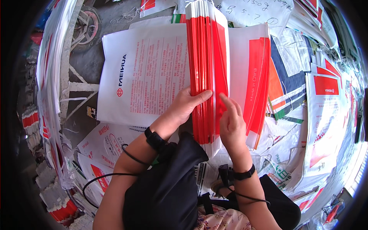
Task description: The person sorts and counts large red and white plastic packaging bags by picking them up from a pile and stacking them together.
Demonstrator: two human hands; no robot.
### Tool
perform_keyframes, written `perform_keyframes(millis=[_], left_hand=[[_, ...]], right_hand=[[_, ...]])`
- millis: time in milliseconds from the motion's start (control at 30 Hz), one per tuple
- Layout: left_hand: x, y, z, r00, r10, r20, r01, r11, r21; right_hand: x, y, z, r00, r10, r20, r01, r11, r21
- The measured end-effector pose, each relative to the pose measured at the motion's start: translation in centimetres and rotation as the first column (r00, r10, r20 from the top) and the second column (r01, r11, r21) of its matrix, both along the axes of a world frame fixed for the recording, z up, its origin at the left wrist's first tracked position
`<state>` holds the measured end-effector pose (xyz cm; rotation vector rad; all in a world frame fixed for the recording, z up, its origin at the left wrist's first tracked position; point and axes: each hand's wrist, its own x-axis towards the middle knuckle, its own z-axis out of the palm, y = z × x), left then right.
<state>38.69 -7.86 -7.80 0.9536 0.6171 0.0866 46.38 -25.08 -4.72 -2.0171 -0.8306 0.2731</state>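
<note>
While your left hand point(188, 100) clasps the red-and-white stack point(201, 57) in mid-scene, thumb over its edges, probably to keep the layers together, your right hand point(232, 119), fingers partly curled, is at the stack's right side; whether this grip pinches any layer, I cannot tell.

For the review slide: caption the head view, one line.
Left hand on a red-and-white stack, right hand at its right side.

Red-and-white stack of bags point(201, 57), edges upward
</note>
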Motion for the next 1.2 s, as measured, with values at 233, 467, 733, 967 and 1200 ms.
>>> perform_keyframes(millis=[233, 467, 733, 967, 1200], left_hand=[[0.1, -0.2, -0.2, 1.0, -0.003, -0.017, 0.003, 1.0, 0.0], [0.3, -0.2, -0.3, 1.0, 0.006, -0.011, -0.006, 1.0, 0.006], [0.3, -0.2, 0.0, 1.0, 0.0, -0.018, 0.0, 1.0, 0.015], [0.4, -0.4, 0.0, 1.0, 0.015, -0.025, -0.014, 1.0, 0.026], [0.1, 0.0, -0.7, 0.999, -0.03, -0.026, 0.03, 0.999, 0.021]], right_hand=[[0.2, 0.1, 0.2, 0.997, 0.002, -0.082, -0.01, 0.996, -0.09], [0.6, -0.4, -0.7, 1.0, 0.01, -0.029, -0.011, 0.999, -0.032], [0.2, 0.1, 0.2, 0.999, 0.045, -0.017, -0.046, 0.997, -0.06], [0.7, -0.4, -0.2, 0.995, 0.067, -0.08, -0.075, 0.993, -0.094], [0.8, -0.6, -0.5, 0.992, 0.008, -0.123, -0.006, 1.0, 0.011]])
